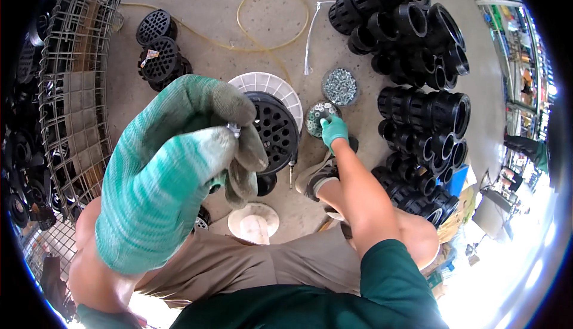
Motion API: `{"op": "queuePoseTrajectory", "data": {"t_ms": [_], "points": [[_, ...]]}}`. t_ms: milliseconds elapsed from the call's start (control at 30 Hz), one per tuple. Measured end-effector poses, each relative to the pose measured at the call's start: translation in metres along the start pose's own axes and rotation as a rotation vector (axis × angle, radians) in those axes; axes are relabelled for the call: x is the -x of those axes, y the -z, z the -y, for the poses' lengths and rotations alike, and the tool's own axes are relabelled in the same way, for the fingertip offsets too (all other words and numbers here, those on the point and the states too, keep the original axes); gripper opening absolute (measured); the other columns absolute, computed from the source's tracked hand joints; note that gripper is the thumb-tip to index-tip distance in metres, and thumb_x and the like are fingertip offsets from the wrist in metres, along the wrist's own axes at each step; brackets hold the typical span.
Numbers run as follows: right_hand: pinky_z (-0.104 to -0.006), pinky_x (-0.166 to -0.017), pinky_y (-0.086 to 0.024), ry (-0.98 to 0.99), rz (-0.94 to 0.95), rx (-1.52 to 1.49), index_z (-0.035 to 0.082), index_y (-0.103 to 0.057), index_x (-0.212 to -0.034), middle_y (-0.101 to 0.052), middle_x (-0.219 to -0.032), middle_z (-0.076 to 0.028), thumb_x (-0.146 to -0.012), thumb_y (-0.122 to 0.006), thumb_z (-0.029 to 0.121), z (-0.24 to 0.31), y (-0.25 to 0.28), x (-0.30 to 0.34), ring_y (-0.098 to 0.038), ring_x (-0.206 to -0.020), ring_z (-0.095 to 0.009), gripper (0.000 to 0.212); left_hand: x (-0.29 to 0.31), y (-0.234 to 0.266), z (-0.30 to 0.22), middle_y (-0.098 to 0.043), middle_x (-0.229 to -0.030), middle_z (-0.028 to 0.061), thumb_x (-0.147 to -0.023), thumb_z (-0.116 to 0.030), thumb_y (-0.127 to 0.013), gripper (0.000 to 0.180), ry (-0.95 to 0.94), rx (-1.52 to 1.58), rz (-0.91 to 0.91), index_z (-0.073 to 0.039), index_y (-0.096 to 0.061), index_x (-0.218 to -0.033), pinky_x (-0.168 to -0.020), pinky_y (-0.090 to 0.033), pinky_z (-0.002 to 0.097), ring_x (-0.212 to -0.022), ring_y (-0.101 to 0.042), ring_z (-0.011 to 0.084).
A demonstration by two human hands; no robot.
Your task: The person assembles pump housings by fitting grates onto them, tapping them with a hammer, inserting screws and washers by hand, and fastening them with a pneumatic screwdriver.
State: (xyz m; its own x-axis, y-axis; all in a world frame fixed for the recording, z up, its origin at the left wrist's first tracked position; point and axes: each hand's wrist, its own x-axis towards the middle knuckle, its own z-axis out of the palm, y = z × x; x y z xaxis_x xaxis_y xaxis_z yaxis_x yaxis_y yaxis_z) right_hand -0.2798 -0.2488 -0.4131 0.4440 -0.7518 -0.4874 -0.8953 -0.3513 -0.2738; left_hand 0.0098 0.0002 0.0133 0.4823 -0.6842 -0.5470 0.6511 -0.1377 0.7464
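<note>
- Left hand (173,168), gloved green, raised close to the camera, fingertips pinched shut on a small metal screw (234,130)
- Right hand (333,130) reaches out at 1 o'clock, fingers curled down into a round dish of washers (316,116); what it grips cannot be told
- A dish of screws (340,85) sits just beyond, at 12 o'clock of it
- Black perforated disc (276,131) lies between the hands

You are looking down at a bare concrete floor (209,7). Lying on it are black perforated discs (160,54), a looping yellow hose (271,16), two round dishes of small metal hardware (339,85), a white disc (253,221), and heaped black pipe fittings (418,36).
</note>
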Motion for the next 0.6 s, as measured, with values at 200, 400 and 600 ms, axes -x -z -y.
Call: {"op": "queuePoseTrajectory", "data": {"t_ms": [200, 400, 600], "points": [[-0.0308, -0.051, -0.051, -0.136, 0.572, -0.596, 0.005, -0.062, -0.112, -0.067, -0.085, -0.007, -0.101, -0.058, 0.021, 0.075, 0.132, 0.033, -0.06, -0.062, -0.015, 0.02, -0.001, 0.0, 0.011, -0.068, -0.096, 0.0126, -0.1, -0.019, -0.055, 0.031, 0.074, 0.093, 0.12, 0.001, -0.059, -0.124, -0.069, -0.055, 0.0326, -0.08, -0.067, 0.021], [-0.03, -0.06, -0.05, 0.292, 0.47, -0.229, 0.001, -0.067, -0.106, -0.068, -0.083, -0.006, -0.096, -0.065, 0.016, 0.205, 0.302, 0.153, -0.061, -0.07, -0.012, 0.019, -0.009, 0.003, 0.05, -0.067, -0.118, 0.0228, -0.103, -0.014, -0.051, 0.028, 0.124, 0.396, 0.267, 0.003, -0.055, -0.126, -0.092, -0.058, 0.0482, -0.106, -0.07, 0.0353], [-0.0372, -0.07, -0.054, 0.983, 0.097, -0.153, 0.003, -0.071, -0.105, -0.069, -0.093, -0.014, -0.086, -0.075, 0.013, 0.26, 0.316, 0.238, -0.067, -0.079, -0.031, 0.022, -0.009, 0.003, 0.068, -0.068, -0.108, 0.0167, -0.102, -0.013, -0.053, 0.022, 0.237, 0.408, 0.271, 0.0, -0.06, -0.119, -0.089, -0.061, 0.0443, -0.098, -0.071, 0.0296]]}}
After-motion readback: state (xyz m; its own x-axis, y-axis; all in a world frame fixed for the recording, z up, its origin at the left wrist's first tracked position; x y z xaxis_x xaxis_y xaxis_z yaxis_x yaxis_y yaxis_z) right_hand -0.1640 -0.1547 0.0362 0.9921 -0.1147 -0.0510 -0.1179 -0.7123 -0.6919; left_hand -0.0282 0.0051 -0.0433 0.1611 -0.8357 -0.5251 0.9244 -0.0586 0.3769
